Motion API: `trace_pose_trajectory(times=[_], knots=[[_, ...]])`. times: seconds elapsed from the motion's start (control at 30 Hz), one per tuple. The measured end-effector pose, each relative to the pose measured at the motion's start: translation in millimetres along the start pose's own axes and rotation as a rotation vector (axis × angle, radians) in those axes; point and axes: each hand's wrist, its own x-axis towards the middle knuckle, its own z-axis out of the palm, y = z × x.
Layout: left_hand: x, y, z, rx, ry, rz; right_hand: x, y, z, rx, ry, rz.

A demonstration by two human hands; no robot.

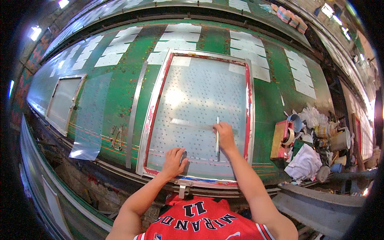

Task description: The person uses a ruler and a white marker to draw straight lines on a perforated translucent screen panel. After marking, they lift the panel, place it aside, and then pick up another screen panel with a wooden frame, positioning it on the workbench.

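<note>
Red-edged screen frame: a large rectangular, silver-sided frame, stretched with pale, dark-dotted translucent mesh; from where I stand, it lies flat on the long green table, directly before the person.

Slim stick: a narrow, straight, white-and-dark stick, over the right part of the mesh, running roughly along the frame's long sides.

Stick handling: probably light and stiff, liable to roll if released; best taken between thumb and fingertips toward its far end.

Frame handling: appears rigid and bulky; lift by opposite side rails. The mesh looks taut and smooth, and may tear under a sharp point.

Right hand: the right hand has its fingers gathered and appears to pinch the stick, which lies just left of the knuckles.

Left hand: the left hand rests palm down near the mesh's lower left corner, fingers spread, gripping nothing visible. The stick lies to its right, well apart.

Dark patch: beside the left thumb; shadow or object, I cannot tell.
</note>
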Motion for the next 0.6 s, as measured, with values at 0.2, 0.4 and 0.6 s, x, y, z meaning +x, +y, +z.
trace_pose_trajectory(times=[0.2, 0.4, 0.6], knots=[[-0.6, -13.2, 4.3, -0.105, 0.047, -0.045, 81.2, 23.7, 13.8, -0.122, 0.231, -0.004], [36.6, -65.9, -31.9, 0.033, 0.19, -0.051, 62.8, 40.5, -18.4, -0.277, 0.297, 0.218], [111.8, -123.4, -73.9, 0.301, 0.247, -0.272, 14.7, 68.7, -55.6, -0.457, 0.31, 0.471]])
